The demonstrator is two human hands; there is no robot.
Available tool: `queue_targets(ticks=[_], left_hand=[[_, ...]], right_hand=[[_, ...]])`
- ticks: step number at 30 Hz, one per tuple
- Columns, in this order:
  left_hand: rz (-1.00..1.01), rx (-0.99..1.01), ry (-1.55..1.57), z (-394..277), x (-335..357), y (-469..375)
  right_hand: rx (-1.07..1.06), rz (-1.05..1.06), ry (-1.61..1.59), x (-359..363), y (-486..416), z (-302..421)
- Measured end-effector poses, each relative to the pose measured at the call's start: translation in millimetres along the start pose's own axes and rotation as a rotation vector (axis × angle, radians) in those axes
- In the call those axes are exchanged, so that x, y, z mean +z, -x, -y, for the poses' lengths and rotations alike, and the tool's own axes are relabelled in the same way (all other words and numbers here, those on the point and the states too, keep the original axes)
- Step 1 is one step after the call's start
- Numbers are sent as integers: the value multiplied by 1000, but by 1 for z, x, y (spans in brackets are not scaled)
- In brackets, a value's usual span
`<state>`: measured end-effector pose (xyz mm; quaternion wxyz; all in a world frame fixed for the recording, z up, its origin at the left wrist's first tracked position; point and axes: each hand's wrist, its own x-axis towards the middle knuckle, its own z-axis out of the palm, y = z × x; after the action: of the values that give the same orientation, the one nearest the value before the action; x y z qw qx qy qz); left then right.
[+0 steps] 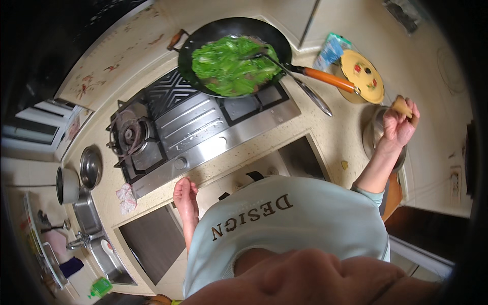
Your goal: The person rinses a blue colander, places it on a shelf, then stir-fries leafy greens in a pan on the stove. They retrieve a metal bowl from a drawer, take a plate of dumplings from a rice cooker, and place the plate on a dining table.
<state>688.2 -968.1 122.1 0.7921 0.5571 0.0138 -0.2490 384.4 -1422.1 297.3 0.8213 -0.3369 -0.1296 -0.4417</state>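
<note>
My right hand (398,126) is raised at the right, its fingers closed on a tan, knobbly piece that looks like ginger root (402,106). Just beneath that hand is a metal pot (371,133), partly hidden by the wrist. My left hand (185,196) hangs by the counter's front edge, fingers curled, with nothing visible in them. On the stove's right burner stands a black wok (213,28) full of green leafy vegetables (232,66). A metal spatula (312,97) rests in it, leaning over the rim beside the wok's orange handle (329,80).
A yellow lidded enamel pot (362,76) and a blue packet (329,51) stand right of the wok. A small yellowish piece (344,165) lies on the counter. Leftward are the bare gas burner (129,134), a crumpled cloth (126,198), a metal bowl (90,167) and the sink (108,259).
</note>
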Motion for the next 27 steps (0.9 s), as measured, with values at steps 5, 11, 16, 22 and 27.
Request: queue_targets(ticks=[5,11,16,22,27], left_hand=[[2,-20,-26,7,12,-2],[157,-18,-139,11,53,-10],[197,34,-248,14,83,-3],[131,0,-284,25,98,14],[53,28,-323,28,100,30]], right_hand=[[147,-640,1195,-64,78,27],[560,-330,1606,-164,127,-67],[185,46,2059,-197,115,-70],[147,-73,2066,-238,11,-107],[24,-614,1865,-283,-87,-158]])
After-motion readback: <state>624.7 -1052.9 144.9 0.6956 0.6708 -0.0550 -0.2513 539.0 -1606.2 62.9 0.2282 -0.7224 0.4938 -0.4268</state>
